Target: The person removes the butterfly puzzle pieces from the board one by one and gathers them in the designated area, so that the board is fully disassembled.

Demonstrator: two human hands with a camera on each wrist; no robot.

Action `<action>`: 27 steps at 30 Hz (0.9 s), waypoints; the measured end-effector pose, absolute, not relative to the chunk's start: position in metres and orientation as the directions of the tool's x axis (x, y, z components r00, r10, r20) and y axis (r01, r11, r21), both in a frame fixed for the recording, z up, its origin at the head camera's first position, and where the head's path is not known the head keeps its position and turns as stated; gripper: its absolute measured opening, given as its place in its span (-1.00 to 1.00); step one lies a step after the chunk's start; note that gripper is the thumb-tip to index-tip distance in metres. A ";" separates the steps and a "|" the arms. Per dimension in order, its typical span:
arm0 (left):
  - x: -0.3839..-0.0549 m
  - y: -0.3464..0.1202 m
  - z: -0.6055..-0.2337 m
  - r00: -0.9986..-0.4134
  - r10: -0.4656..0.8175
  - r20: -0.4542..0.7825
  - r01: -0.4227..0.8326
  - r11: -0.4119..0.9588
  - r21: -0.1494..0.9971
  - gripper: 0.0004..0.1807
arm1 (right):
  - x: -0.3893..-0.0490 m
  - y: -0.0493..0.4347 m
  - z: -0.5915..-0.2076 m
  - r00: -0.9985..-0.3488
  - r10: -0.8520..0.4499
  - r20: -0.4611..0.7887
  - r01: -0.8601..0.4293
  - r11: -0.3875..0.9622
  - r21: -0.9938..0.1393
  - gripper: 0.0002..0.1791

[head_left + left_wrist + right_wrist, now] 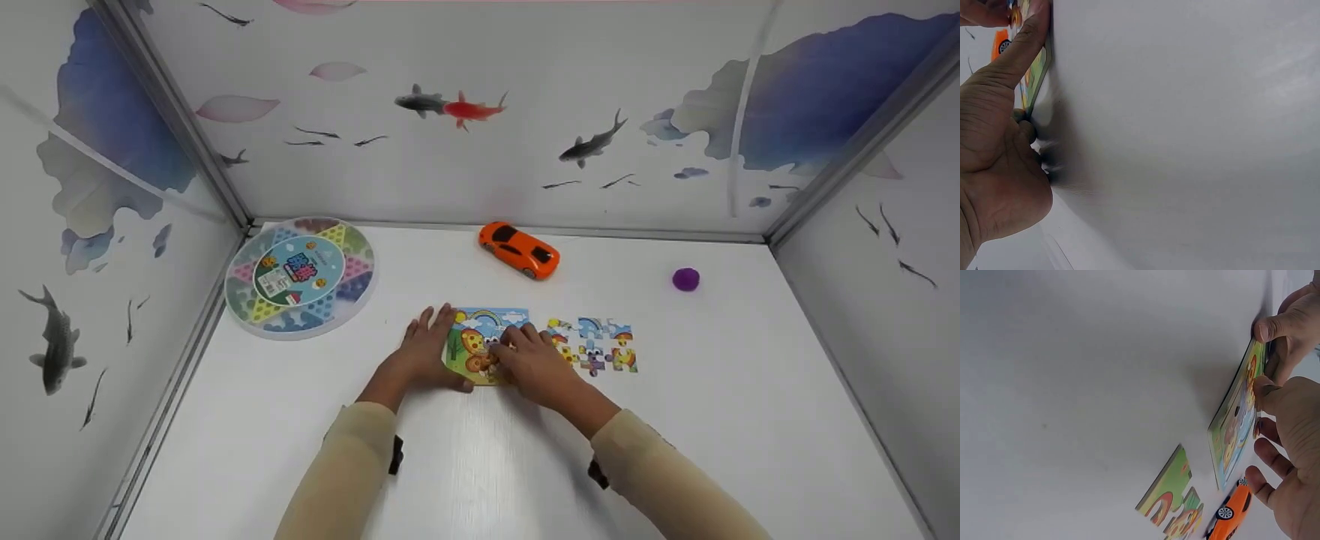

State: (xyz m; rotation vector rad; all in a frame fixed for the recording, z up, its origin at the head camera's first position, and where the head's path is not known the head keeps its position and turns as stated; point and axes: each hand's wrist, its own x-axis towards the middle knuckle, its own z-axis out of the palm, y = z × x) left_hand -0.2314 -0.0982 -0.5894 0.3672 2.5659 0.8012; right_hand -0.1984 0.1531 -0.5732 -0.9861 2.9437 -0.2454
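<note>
A small puzzle board [456,365] with a cartoon picture of animals and a rainbow lies on the white table. The left hand [427,352] rests along its left side, fingers spread and thumb at the near edge. Over the middle of the board, the right hand [536,364] bends down and pinches a puzzle piece [1256,430], mostly hidden by its fingers. In the right wrist view, its thumb and index finger meet close over the picture. Several loose puzzle pieces [592,358] lie right of the board, partly covered by the right hand in the head view.
An orange toy car [520,250] stands behind the board. At the far left lies a round board-game case [358,311] with coloured star points. A purple pompom ball [685,280] sits at the right. Printed panels [495,172] wall the table's back and sides.
</note>
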 end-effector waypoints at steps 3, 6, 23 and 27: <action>-0.230 -0.098 -0.588 -0.877 0.363 -0.315 0.117 0.796 0.594 0.55 | -0.198 0.164 -0.572 -0.809 -0.586 0.039 -0.582 0.790 -0.192 -0.60; -0.230 -0.097 -0.588 -0.879 0.362 -0.311 0.116 0.793 0.598 0.54 | -0.197 0.175 -0.572 -0.821 -0.570 0.039 -0.564 0.798 -0.214 -0.66; -0.232 -0.097 -0.592 -0.877 0.353 -0.325 0.101 0.798 0.594 0.56 | -0.190 0.232 -0.577 -0.839 -0.534 0.101 -0.539 0.795 -0.279 -0.83; -0.232 -0.096 -0.593 -0.877 0.349 -0.329 0.096 0.800 0.592 0.57 | -0.184 0.247 -0.578 -0.852 -0.514 0.099 -0.518 0.798 -0.309 -0.80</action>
